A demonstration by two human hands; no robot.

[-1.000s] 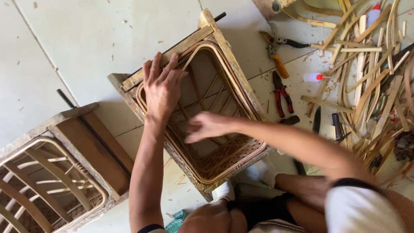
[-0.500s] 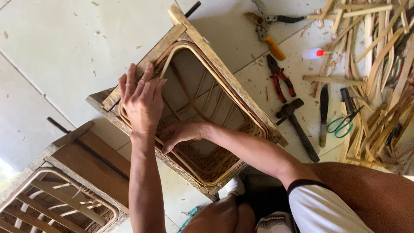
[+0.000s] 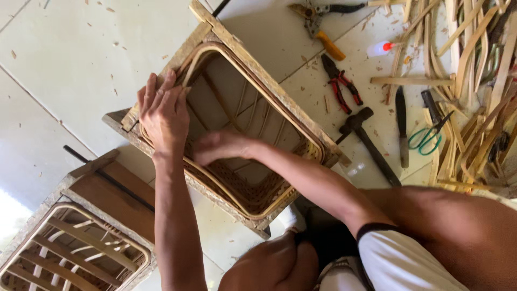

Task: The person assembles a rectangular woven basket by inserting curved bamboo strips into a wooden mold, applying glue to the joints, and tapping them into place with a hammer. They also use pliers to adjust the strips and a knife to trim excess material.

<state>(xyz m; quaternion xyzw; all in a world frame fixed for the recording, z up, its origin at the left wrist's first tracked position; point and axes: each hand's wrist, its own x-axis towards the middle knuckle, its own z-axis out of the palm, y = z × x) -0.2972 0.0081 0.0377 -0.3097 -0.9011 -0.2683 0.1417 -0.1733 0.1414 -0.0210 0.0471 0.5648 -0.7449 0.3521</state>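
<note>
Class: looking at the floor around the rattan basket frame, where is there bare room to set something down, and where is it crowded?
Bare tile lies beyond the basket frame, and a strip separates it from the second frame. The side with pliers, hammer, scissors and rattan strips is crowded.

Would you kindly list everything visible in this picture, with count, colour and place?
rattan basket frame: one, tan, centre, open side towards the camera
second frame: one, tan with brown board, bottom left
red-handled pliers: one, right of the basket
yellow-handled cutter: one, top centre
hammer: one, dark, right of the basket
knife: one, dark handle, beside the hammer
green scissors: one, by the strips
small bottle: one, clear with red cap, top right
rattan strips: many, tan, heaped at right
tiled floor: pale, littered with shavings
left hand: resting on the basket's left rim
right hand: reaching inside the basket
</note>
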